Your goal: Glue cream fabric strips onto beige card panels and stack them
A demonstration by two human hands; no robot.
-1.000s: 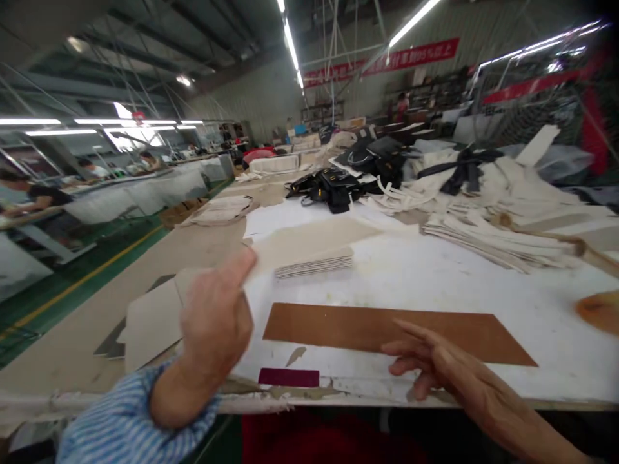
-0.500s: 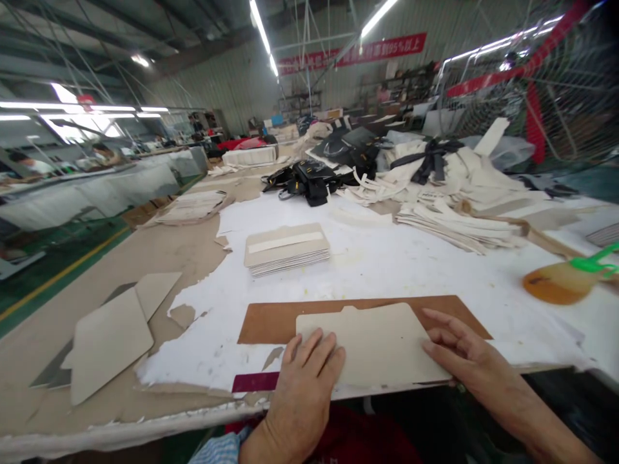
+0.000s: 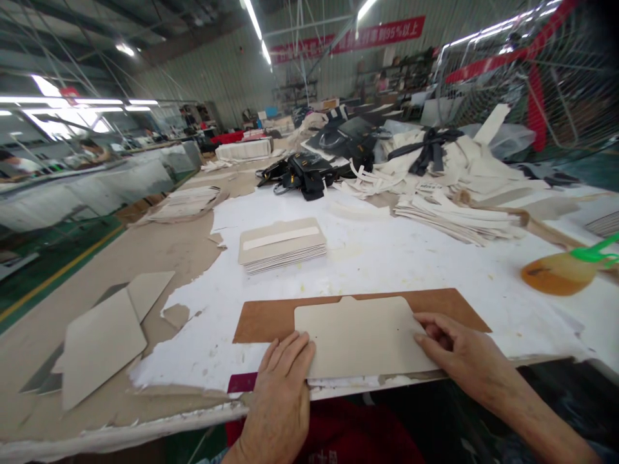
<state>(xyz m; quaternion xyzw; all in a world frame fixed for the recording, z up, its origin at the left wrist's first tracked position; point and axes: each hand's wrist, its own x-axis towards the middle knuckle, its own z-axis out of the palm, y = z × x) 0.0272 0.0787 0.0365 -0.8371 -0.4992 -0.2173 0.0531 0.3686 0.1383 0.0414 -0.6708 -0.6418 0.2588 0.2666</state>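
Note:
A beige card panel with rounded corners and a small tab on its far edge lies in front of me, partly over a brown strip. My left hand rests flat at the panel's left edge, fingers stretched out, the fingertips touching its corner area. At the opposite edge, my right hand pinches the panel between thumb and curled fingers. Beside my left hand a dark purple strip lies at the table's front edge, partly covered by the hand.
Beyond the panel sits a stack of similar panels with a pale strip on top. Loose beige panels lie at the left. An amber glue bottle with a green top is at the right. Black bag pieces and cut strips pile up behind.
My left hand has slid left, off the panel's face to its edge. The panel has shifted slightly and sits straighter, with my right hand still at its right edge.

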